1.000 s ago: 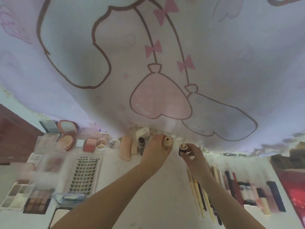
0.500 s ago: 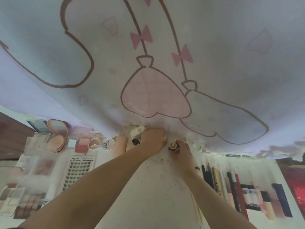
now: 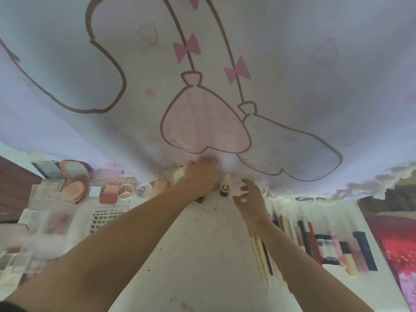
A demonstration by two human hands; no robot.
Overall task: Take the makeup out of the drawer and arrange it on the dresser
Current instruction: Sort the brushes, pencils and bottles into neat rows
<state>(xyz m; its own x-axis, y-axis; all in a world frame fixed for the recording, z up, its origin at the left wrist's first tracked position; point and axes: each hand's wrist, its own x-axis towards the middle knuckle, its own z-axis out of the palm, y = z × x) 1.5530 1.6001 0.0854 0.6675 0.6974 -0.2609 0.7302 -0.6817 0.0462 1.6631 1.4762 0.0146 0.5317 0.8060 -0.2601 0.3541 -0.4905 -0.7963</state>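
On the white dresser top [image 3: 202, 255], my left hand [image 3: 200, 176] reaches to the back edge under the hanging cloth. Its fingers curl over a beige bottle, which the hand hides almost fully. A small dark bottle with a pale top [image 3: 224, 190] stands upright just right of that hand. My right hand [image 3: 247, 195] hovers beside this bottle with fingers spread, holding nothing. A dark item [image 3: 200, 199] pokes out under my left wrist.
A printed cloth [image 3: 202, 97] hangs over the back. On the left lie an open pink compact [image 3: 74, 179], blush [image 3: 109, 193], round pots [image 3: 144, 190], a lash tray [image 3: 105, 219] and palettes. Pencils [image 3: 261, 255] and lipsticks [image 3: 326, 248] lie in a row on the right.
Both hands moved to the dresser's back edge and lowered their bottles. My right hand let go of the small dark bottle and drew back with fingers spread.
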